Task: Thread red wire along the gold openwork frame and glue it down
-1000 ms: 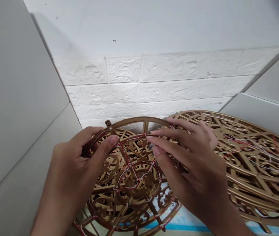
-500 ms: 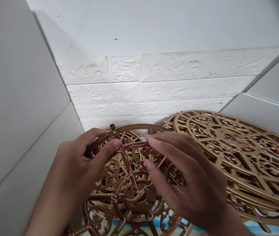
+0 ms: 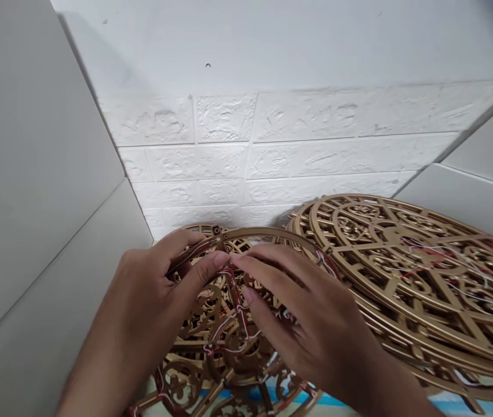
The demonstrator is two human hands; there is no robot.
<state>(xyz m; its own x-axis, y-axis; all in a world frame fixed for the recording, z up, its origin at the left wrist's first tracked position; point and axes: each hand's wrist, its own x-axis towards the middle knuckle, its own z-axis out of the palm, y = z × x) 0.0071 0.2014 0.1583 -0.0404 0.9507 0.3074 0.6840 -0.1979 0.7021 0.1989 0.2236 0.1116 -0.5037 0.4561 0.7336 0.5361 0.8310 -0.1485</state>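
My left hand [image 3: 150, 295] grips the curved rim [image 3: 263, 233] of a gold-coloured, laser-cut lattice disc [image 3: 215, 370], with the thumb on its near side and the fingers behind. Red and white wires [image 3: 238, 310] run across the disc's filigree. My right hand [image 3: 302, 313] lies over the disc, its fingertips on the wires close to my left thumb. Whether those fingers pinch anything is hidden. The lower part of the disc runs out of view at the bottom edge.
A larger gold lattice disc [image 3: 420, 266], apparently a stack of several layers, carrying thin red and white wires, lies to the right. Behind stands a white faux-brick wall [image 3: 298, 156]. Pale grey panels [image 3: 33, 174] rise at the left, and a blue-and-white surface [image 3: 328, 399] shows below.
The held disc has tilted and dropped lower in view, its rim now nearer the hands. My right hand has shifted left, bringing its fingertips closer to my left thumb.
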